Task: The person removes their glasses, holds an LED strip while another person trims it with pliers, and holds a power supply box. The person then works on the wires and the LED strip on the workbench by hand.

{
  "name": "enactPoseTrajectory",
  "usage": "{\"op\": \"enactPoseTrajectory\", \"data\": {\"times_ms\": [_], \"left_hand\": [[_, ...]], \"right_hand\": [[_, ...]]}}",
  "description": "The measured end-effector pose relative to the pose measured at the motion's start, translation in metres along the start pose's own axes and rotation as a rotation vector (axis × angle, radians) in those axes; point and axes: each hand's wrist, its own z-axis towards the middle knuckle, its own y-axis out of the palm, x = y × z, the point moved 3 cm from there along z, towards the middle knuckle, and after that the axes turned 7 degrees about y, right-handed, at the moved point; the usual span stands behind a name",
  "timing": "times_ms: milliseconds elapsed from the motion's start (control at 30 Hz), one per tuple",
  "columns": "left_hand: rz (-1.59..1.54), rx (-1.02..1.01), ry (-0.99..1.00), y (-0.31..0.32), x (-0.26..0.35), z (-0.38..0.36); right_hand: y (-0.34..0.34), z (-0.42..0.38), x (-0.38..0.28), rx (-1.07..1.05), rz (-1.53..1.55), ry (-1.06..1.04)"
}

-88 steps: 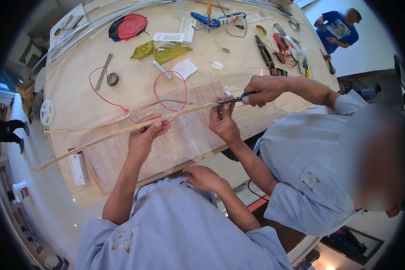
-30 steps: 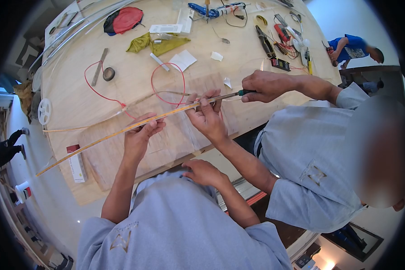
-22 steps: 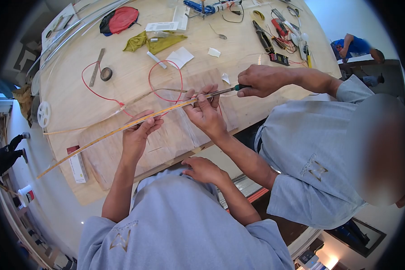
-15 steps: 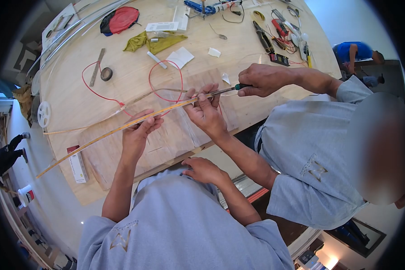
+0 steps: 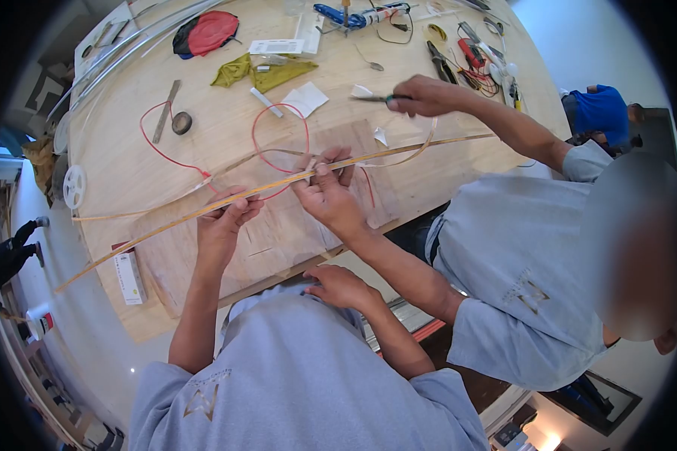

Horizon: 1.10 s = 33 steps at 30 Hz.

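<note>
In the head view, the person's left hand [image 5: 222, 214] pinches the long yellow strip [image 5: 278, 183], thumb on top and fingers beneath. The right hand [image 5: 342, 287] is half open and relaxed at the near edge of the worktop [image 5: 203, 98], with nothing visible in it. The strip slants across in front of both hands; its left end juts past the worktop, and its other end reaches off to the right. Just right of the person's left hand, a co-worker's left hand [image 5: 327, 184] also grips the strip. Beyond that, the co-worker's right hand [image 5: 429, 96] grasps a small tool [image 5: 387, 98], apart from the strip; the tool's tip is too small to make out.

To hold well, the pinch should probably be light but steady, since such a thin strip is likely to bow or twist. The wrist is best lined up with the co-worker's grip, with no sideways pull. The idle right hand could support the unsupported left end. The red wire [image 5: 257, 128] looping behind the left hand may snag, so fingers should stay clear.
</note>
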Motion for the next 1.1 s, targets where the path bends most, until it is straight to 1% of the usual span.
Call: {"op": "enactPoseTrajectory", "data": {"times_ms": [100, 200, 300, 367, 467, 533, 600, 700, 733, 833, 900, 1000, 1100], "left_hand": [[-0.052, 0.017, 0.035, -0.016, 0.005, 0.001], [-0.070, 0.076, 0.012, -0.041, 0.000, -0.002], [-0.107, 0.142, -0.035, -0.062, -0.006, -0.010], [-0.103, 0.189, -0.080, -0.077, -0.015, -0.015], [-0.085, 0.331, -0.180, -0.099, -0.029, -0.027], [-0.216, 0.358, -0.193, -0.108, -0.049, -0.032], [-0.240, 0.380, -0.230, -0.111, -0.063, -0.037], [-0.228, 0.377, -0.264, -0.107, -0.067, -0.042], [-0.252, 0.372, -0.282, -0.106, -0.069, -0.043], [-0.295, 0.356, -0.316, -0.109, -0.071, -0.041], [-0.296, 0.332, -0.334, -0.108, -0.070, -0.042], [-0.241, 0.282, -0.369, -0.108, -0.063, -0.049], [-0.062, 0.225, -0.354, -0.114, -0.056, -0.064]], "right_hand": [[0.003, 0.004, -0.001, 0.015, 0.009, -0.007], [0.006, 0.003, -0.001, 0.034, 0.073, -0.010], [0.015, 0.010, 0.004, 0.042, 0.036, -0.035], [0.007, 0.005, -0.005, 0.025, -0.028, -0.029], [0.020, 0.008, 0.000, -0.001, 0.005, -0.040], [0.023, 0.012, 0.000, -0.022, 0.010, -0.046], [0.019, 0.010, -0.002, -0.051, 0.021, -0.016], [0.018, 0.010, -0.011, -0.104, 0.037, 0.043], [0.020, 0.010, -0.011, -0.088, 0.009, 0.001], [0.023, 0.013, -0.015, -0.120, 0.026, 0.027], [0.023, 0.013, -0.023, -0.109, -0.034, 0.009], [0.025, 0.015, -0.030, -0.122, -0.075, -0.024], [0.026, 0.017, -0.035, -0.144, -0.074, -0.008]]}}
